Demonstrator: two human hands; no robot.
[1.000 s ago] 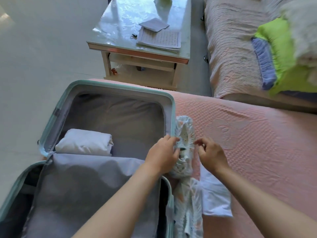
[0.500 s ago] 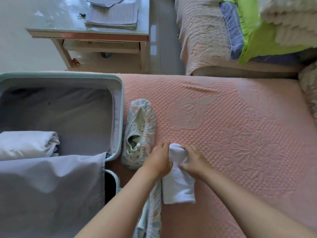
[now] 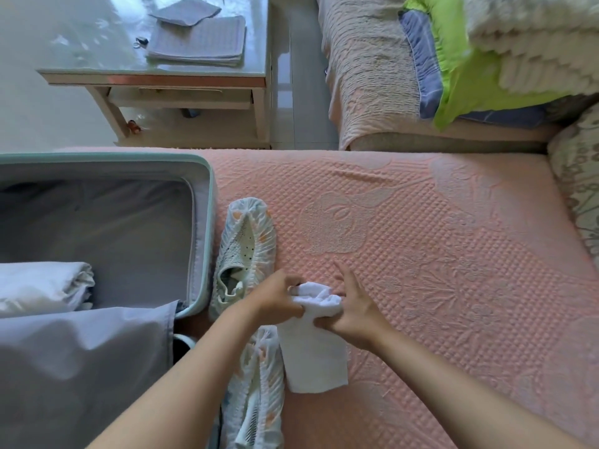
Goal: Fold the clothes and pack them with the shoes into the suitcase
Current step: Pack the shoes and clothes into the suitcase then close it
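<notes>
At left, the open suitcase (image 3: 207, 222) holds one folded white garment (image 3: 42, 286). A shoe (image 3: 244, 241) lies just beside its rim on the pink cover (image 3: 421, 254), with a second shoe (image 3: 259, 393) nearer us. We are mid-fold: the left hand (image 3: 275, 299), fingers curled, pinches the far end of the white cloth (image 3: 312, 345). The right hand (image 3: 353, 312) pinches the same end, upper fingers spread. Next, we judge, flatten the fold and transfer it leftward.
</notes>
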